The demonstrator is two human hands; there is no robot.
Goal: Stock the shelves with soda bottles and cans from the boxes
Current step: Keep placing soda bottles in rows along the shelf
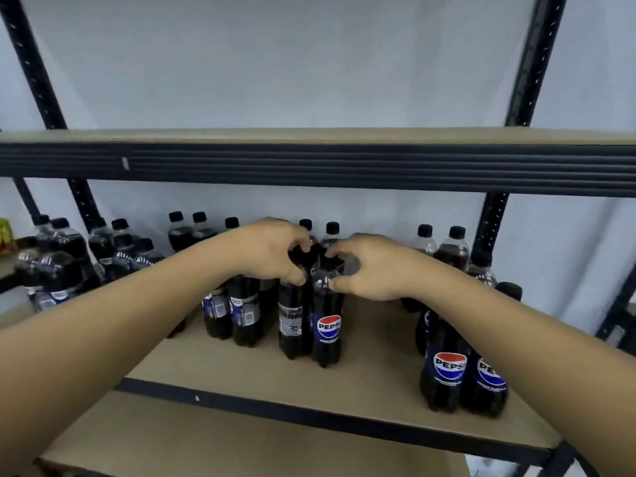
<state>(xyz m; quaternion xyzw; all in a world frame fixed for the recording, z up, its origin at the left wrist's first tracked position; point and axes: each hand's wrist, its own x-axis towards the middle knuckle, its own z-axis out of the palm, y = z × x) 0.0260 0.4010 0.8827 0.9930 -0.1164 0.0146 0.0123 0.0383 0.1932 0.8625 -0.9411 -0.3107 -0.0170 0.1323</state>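
Plastic necks are being gripped: my left hand (272,251) is curling round the left cola bottle (290,321), my right hand (371,266) round the right Pepsi bottle (327,328), both standing touching on the middle shelf (371,359). Risk: releasing either off-vertical is likely tipping it into neighbouring bottles (244,315).

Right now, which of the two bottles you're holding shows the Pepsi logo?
The right bottle, held by the right hand: its round Pepsi logo faces us. The left bottle, in the left hand, shows only small print.
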